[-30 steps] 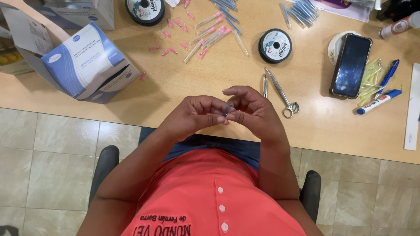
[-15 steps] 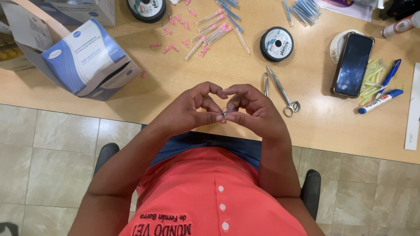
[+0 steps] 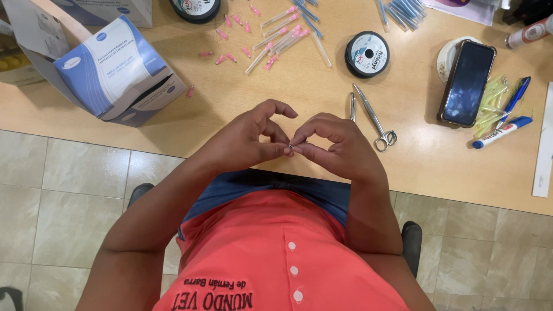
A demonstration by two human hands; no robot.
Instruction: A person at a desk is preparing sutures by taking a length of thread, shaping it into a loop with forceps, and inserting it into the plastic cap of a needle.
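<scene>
My left hand (image 3: pixel 250 137) and my right hand (image 3: pixel 337 144) meet fingertip to fingertip over the near edge of the wooden table (image 3: pixel 415 167). Between the thumbs and forefingers of both hands I pinch a tiny metal piece (image 3: pixel 291 148), too small to make out. Just beyond my right hand lie slim metal forceps (image 3: pixel 374 118) and a pair of tweezers (image 3: pixel 352 106). Further back is a dark spool of thread (image 3: pixel 367 54).
An open blue and white cardboard box (image 3: pixel 118 72) lies at the left. Several pink-capped needles (image 3: pixel 271 40) are scattered at the back, blue ones (image 3: pixel 400 11) beyond. At the right are a black phone (image 3: pixel 468 82), a blue marker (image 3: pixel 501 132) and yellow tubes (image 3: pixel 489 109).
My hands have shifted slightly toward the table and the fingers have spread, with the left forefinger lifting into an arch; the small piece stays pinched between both hands.
</scene>
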